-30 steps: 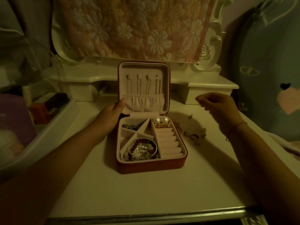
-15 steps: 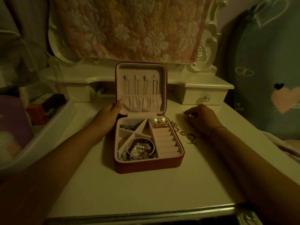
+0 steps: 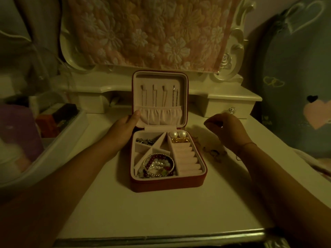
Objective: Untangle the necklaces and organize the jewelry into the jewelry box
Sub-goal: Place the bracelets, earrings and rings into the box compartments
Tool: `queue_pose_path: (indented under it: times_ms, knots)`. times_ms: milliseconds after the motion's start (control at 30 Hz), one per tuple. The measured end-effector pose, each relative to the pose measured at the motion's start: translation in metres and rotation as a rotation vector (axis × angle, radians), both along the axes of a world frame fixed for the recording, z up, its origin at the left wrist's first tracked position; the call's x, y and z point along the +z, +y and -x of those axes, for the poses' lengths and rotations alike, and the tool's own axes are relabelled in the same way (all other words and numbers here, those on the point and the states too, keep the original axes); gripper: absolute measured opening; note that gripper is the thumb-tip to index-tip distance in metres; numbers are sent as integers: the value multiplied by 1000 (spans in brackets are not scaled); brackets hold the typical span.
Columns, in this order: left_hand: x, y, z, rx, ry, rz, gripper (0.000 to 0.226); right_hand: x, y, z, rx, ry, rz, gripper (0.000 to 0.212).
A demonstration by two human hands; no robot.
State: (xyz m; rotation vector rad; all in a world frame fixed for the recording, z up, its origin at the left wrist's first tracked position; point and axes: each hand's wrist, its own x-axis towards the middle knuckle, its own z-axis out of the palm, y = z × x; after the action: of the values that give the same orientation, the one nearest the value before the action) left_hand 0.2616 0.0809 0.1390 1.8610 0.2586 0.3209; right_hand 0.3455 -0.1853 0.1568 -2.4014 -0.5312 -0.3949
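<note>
Setting: a cream vanity surface (image 3: pixel 161 212) is seen in dim, yellowish light, with a floral cloth (image 3: pixel 152 33) hung over the carved frame behind it.
Jewelry box: a red jewelry box (image 3: pixel 168 185) is set open at the middle of the surface, its lid (image 3: pixel 161 79) stood upright at the back.
Lid contents: four thin chains (image 3: pixel 154 95) are hung side by side from hooks, their lower ends tucked into a gathered pink pocket (image 3: pixel 161 116).
Base, left half: triangular compartments are formed by diagonal dividers. Dark metal pieces (image 3: pixel 146 141) are held in the rear one, and beaded bracelets (image 3: pixel 158 165) in red and white, ringed by a silver bangle, fill the front one.
Base, right half: two pearls (image 3: pixel 177 134) are seated at the rear, a gold piece (image 3: pixel 180 140) is laid just in front of them, and the ring rolls (image 3: pixel 186 158) nearer the front are shown bare.
Outside the box: loose jewelry (image 3: pixel 214 153) is scattered on the surface just right of the box.
Left hand: the lid's left edge is gripped by the left hand (image 3: pixel 123 129), thumb laid on the inner lining.
Right hand: the right hand (image 3: pixel 227 129) is held above the loose jewelry, fingers curled downward; whether anything is pinched cannot be told.
Left side: a white bin (image 3: pixel 53 153) with small boxes (image 3: pixel 59 115) inside is stood at the surface's edge.
Right side: a small drawer (image 3: pixel 220 106) and a heart-patterned cushion (image 3: pixel 295 86) are visible.
</note>
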Motion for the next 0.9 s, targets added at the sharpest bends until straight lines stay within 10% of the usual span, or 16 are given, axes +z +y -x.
queue_pose_path:
  times_ms: [267,900]
  knots:
    - [0,0,-2,8,-4,-3,38,20,19,45,525,459,-322,10]
    - [1,0,-1,-15,-5,-5,35,13,29,54,611,272,-74,24]
